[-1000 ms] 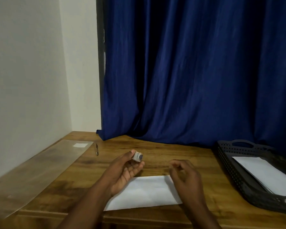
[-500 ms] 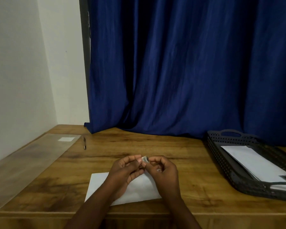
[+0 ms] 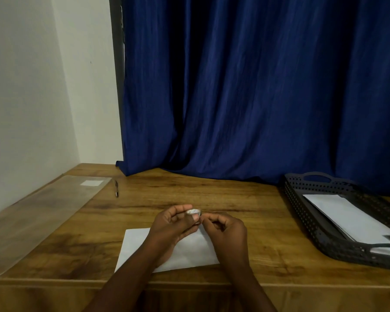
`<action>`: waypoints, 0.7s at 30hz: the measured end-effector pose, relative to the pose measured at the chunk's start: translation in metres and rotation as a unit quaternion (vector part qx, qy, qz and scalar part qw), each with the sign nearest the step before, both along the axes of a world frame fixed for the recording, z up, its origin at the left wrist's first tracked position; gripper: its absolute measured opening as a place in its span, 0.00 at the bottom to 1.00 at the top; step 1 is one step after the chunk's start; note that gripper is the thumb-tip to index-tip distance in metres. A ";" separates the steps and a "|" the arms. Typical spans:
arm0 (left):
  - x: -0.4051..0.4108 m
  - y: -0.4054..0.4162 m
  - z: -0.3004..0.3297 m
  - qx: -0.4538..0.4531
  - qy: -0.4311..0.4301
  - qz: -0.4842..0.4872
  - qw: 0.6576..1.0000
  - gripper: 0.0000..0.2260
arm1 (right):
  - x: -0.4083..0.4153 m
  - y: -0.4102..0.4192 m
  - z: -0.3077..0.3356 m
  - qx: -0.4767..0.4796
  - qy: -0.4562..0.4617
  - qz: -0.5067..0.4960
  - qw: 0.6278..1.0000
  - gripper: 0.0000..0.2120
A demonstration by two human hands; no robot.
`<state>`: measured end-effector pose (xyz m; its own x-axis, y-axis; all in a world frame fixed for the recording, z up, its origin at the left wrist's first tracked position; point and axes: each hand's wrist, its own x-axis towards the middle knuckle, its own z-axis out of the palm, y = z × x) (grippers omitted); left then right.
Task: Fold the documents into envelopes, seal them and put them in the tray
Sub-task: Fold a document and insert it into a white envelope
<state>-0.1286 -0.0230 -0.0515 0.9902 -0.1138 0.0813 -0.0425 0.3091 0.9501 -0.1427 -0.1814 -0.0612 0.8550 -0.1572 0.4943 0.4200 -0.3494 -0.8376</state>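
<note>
left hand (image 3: 173,224): fingers pinch small tape roll (image 3: 193,212)
right hand (image 3: 225,228): fingertips curled narrow at the roll, likely picking the tape end
envelope (image 3: 189,251): flat at desk (image 3: 245,206) front edge, under the hands, seal pending
tray (image 3: 306,224): right edge, envelopes already inside

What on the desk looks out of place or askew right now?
Nothing stands out. The envelope lies flat under the hands, slightly skewed to the desk edge. The left hand holds a small tape roll; the tray holds an envelope neatly.

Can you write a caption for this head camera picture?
Left hand holds a small tape roll above a white envelope.
</note>
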 end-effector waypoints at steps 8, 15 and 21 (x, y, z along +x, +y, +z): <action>0.002 0.001 -0.005 0.028 -0.018 -0.008 0.999 0.24 | 0.002 0.001 0.002 0.036 0.037 0.003 0.999 0.04; 0.005 0.002 -0.006 0.023 -0.013 -0.012 1.000 0.24 | 0.004 -0.001 0.003 0.114 0.057 0.025 0.991 0.05; 0.003 0.002 -0.004 0.019 -0.012 -0.015 1.000 0.25 | 0.001 -0.002 0.004 0.079 0.053 0.053 0.994 0.05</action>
